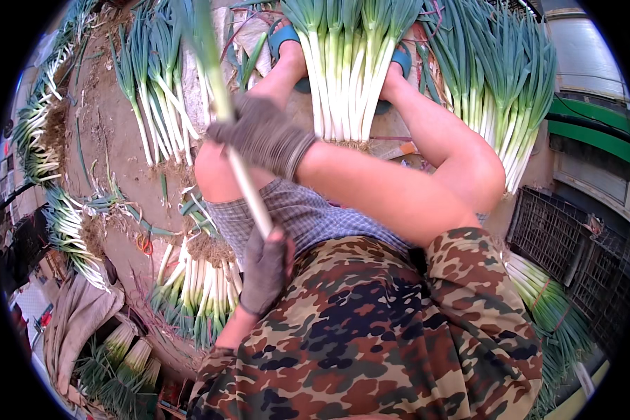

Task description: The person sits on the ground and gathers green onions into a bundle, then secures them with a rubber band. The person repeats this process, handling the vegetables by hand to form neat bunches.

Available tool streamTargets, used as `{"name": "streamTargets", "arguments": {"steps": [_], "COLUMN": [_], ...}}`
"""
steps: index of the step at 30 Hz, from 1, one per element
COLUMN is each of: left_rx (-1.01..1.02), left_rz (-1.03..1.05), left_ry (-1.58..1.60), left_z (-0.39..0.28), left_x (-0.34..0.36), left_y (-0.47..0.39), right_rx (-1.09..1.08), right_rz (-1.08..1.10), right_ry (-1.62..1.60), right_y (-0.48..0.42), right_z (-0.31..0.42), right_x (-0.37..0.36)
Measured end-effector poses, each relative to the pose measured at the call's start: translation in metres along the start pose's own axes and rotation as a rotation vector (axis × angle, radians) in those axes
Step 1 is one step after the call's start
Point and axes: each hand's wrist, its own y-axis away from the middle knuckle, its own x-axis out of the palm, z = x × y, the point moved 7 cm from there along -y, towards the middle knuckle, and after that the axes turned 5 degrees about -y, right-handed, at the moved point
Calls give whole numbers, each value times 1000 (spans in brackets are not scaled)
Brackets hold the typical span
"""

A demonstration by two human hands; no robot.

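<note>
My left hand (266, 268), in a grey fingerless glove, grips the white root end of a long green onion (251, 194) beside my hip. My right hand (265, 134), gloved alike and somewhat blurred, closes around the same stalk higher up, where white turns to green. The leaves of this stalk rise blurred towards the top edge. Between my feet lies a fanned row of green onions (346, 89), roots towards me. Another group of green onions (160, 110) lies beyond my left knee, and a larger pile (499, 94) lies to the right of my right leg.
Left of my hip lies a bunch with its roots upward (205, 283). More onions line the left side (42, 142). Black plastic crates (548, 231) stand at the right, near a tied bunch (548, 296). A cloth (79, 331) and upright bundles (128, 352) are at the lower left.
</note>
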Motion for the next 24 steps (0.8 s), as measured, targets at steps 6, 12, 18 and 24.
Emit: {"name": "streamTargets", "arguments": {"steps": [6, 12, 18, 24], "left_rx": [385, 409, -91, -38], "left_rz": [-121, -117, 141, 111], "left_ry": [-786, -737, 83, 25], "left_z": [22, 36, 60, 58], "left_x": [62, 124, 129, 122], "left_y": [-118, -178, -179, -178], "right_rx": [-264, -32, -74, -87], "right_rz": [-170, -383, -350, -316], "right_ry": [-102, -239, -367, -372], "right_y": [-47, -78, -99, -91], "right_z": [42, -13, -74, -70], "right_x": [-171, -275, -319, -303]}}
